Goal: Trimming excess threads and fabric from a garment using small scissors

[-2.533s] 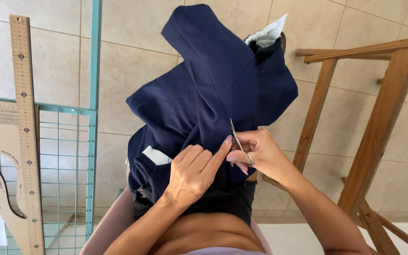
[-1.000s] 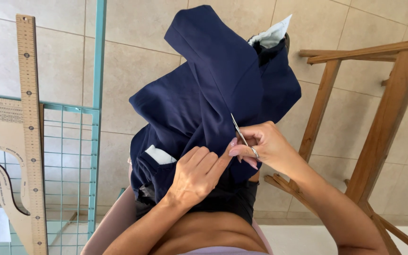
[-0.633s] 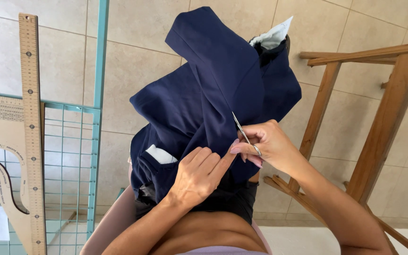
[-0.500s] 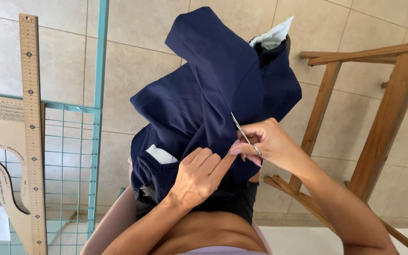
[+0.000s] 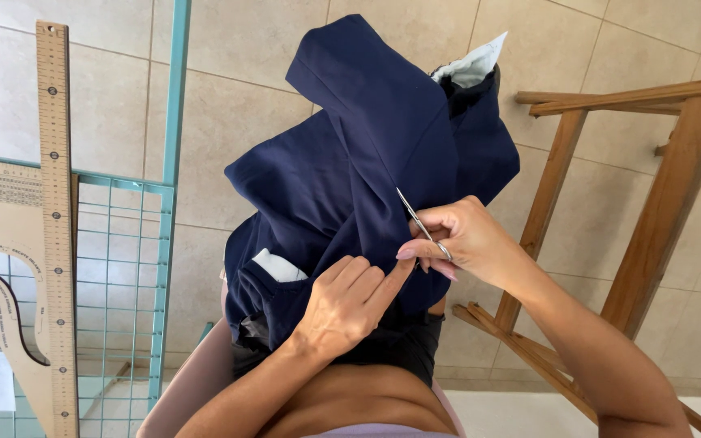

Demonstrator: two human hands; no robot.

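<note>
Tiled floor behind; barely anything's moved. Right hand (image 5: pixel 468 243) fingers still pinch small snips (image 5: pixel 419 223), left hand (image 5: pixel 346 304) presses navy fabric (image 5: pixel 367 154), fingers loosely curled.

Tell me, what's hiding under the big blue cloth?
Under the navy cloth a white piece peeks out low down, another white bit at its top. Dark fabric lies below. Anything deeper is covered.

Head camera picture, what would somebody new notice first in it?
The dark navy garment bunched up in the middle of the view, with white lining showing at its top edge. Just below centre, the right hand holds small metal snips against the fabric, while the left hand presses the cloth beside them. A wooden ruler hangs on a teal wire grid at left.
</note>
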